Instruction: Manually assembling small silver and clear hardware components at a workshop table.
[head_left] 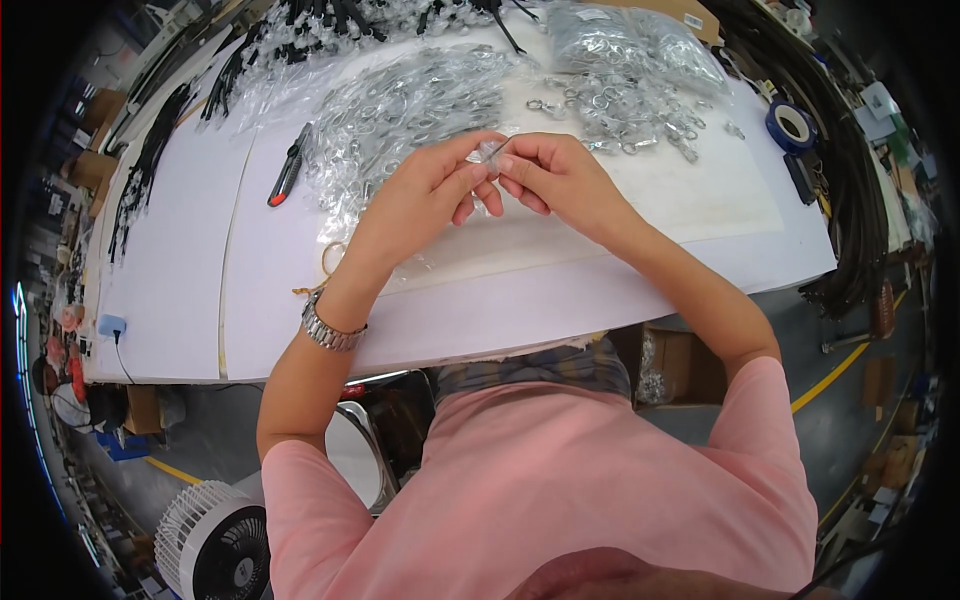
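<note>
Over the middle of the white table, my left hand and my right hand meet at the fingertips. Both pinch a small clear plastic bag; a thin dark edge shows between the fingers, and what is inside I cannot make out. Just beyond lies a wide heap of clear bags with metal parts. Loose metal rings in clear wrap are spread to the right of my hands. A black and red utility knife rests left of the heap.
Bundles of black cords lie at the far left. Large filled plastic bags sit at the back. A blue tape roll is at the right edge, near long dark strips. Below stand a cardboard box and a white fan.
</note>
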